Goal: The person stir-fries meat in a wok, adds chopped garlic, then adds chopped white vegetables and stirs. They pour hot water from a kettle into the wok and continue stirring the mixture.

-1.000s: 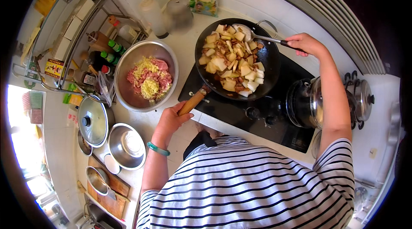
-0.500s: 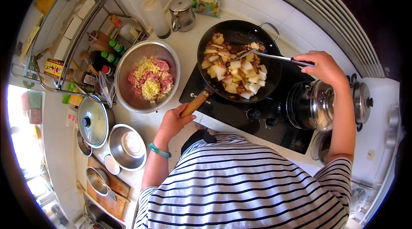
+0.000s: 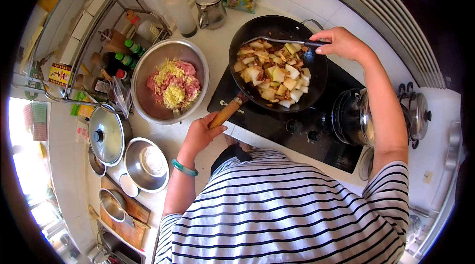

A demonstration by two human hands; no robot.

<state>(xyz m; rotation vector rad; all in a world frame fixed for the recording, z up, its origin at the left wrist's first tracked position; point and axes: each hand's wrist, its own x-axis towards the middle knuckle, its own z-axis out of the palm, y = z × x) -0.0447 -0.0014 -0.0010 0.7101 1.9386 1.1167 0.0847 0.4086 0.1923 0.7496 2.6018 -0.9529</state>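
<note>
A black wok (image 3: 309,90) stands on the left part of the dark cooktop. Pale vegetable chunks (image 3: 277,78) and browned meat pieces fill its middle. My left hand (image 3: 199,137) is wrapped round the wok's wooden handle (image 3: 226,114). Above the wok's far right rim, my right hand (image 3: 341,43) grips the dark handle of a metal spatula (image 3: 284,41). Its shaft reaches left across the pan, and its blade is down among the food by the far left side, mostly hidden there.
Left of the wok sits a steel bowl (image 3: 143,98) of raw minced meat topped with chopped yellowish bits. Pots with glass lids (image 3: 356,115) stand to the right. A kettle (image 3: 210,10) and a bottle (image 3: 179,14) are behind; a bottle rack (image 3: 106,31) lines the left.
My right hand has moved left and away from me with the spatula. The blade has gone from mid-pan to the far left side, and the chunks have shifted.
</note>
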